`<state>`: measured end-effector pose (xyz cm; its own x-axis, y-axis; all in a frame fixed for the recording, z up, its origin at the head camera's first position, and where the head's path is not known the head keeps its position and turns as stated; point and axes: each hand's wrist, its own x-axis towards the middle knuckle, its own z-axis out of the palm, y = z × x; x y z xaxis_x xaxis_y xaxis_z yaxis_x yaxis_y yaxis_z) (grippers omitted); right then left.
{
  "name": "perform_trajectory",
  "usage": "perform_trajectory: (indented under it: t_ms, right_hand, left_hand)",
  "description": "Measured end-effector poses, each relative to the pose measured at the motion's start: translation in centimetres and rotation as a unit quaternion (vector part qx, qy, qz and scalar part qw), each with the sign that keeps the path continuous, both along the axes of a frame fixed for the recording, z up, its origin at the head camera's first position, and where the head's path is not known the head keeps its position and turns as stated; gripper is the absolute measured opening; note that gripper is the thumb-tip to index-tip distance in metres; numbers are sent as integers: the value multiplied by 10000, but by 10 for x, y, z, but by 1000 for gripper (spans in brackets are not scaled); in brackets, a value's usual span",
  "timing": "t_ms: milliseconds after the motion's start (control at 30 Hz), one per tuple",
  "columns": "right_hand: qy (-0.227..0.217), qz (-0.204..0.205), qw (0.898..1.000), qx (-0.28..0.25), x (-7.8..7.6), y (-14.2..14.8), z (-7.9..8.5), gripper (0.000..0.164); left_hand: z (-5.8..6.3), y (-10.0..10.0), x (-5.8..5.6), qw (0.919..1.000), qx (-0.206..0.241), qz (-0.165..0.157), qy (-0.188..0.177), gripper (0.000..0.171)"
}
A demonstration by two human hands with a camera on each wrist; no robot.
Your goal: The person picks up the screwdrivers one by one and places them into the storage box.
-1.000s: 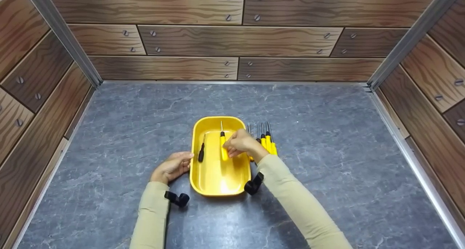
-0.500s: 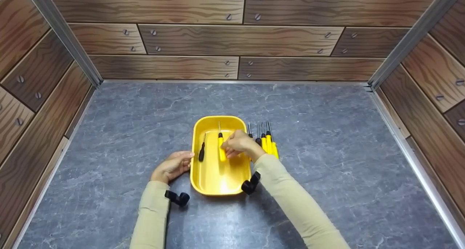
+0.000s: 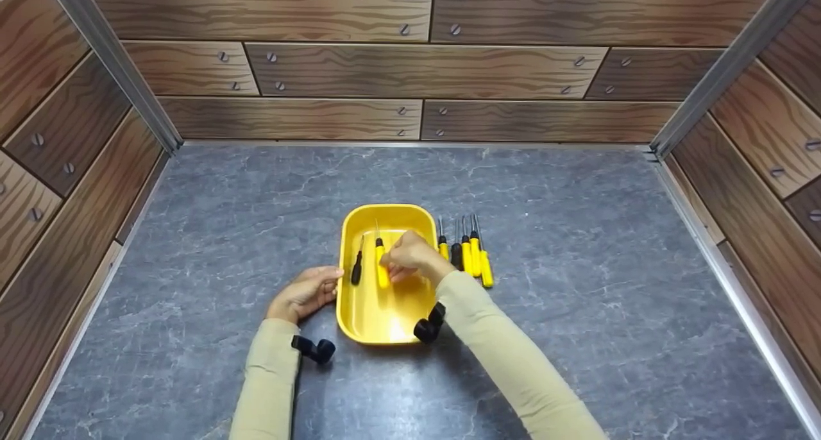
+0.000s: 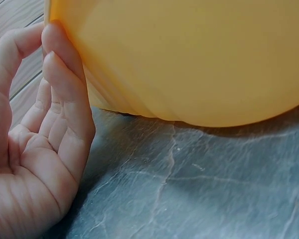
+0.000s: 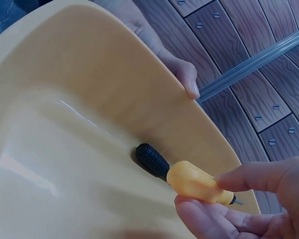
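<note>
My right hand (image 3: pixel 410 257) pinches a yellow-handled screwdriver (image 3: pixel 383 270) between thumb and fingers, over the inside of a yellow tray (image 3: pixel 378 321). The screwdriver's thin shaft points toward the far end. To its left lies a small black-handled screwdriver (image 3: pixel 356 271) on the tray's floor, beside the left wall. In the right wrist view the yellow handle (image 5: pixel 192 179) partly overlaps the black one (image 5: pixel 152 160). My left hand (image 3: pixel 308 291) holds the tray's left rim, thumb over the edge and fingers against the outer wall (image 4: pixel 189 59).
Just right of the tray, several more screwdrivers (image 3: pixel 474 260) lie in a row on the grey marbled table (image 3: pixel 577 299), most yellow-handled, one black (image 3: pixel 456 255). Wood-patterned panels (image 3: pixel 410 71) with metal edging enclose the table at the back and sides.
My right hand has moved left inside the tray with the yellow screwdriver, nearer the black one. More of the row on the right now shows. The left hand has stayed at the rim.
</note>
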<state>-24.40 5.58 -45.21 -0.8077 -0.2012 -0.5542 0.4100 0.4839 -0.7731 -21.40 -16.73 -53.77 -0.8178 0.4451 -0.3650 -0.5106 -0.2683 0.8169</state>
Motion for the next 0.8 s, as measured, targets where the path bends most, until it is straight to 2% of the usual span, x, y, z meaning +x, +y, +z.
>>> perform_trajectory:
  t_ms: [800]
  right_hand:
    - [-67,-154,9998,82,1,-19,-14,19]
  left_hand:
    - [1,0,0,10000,-10,45,-51,19]
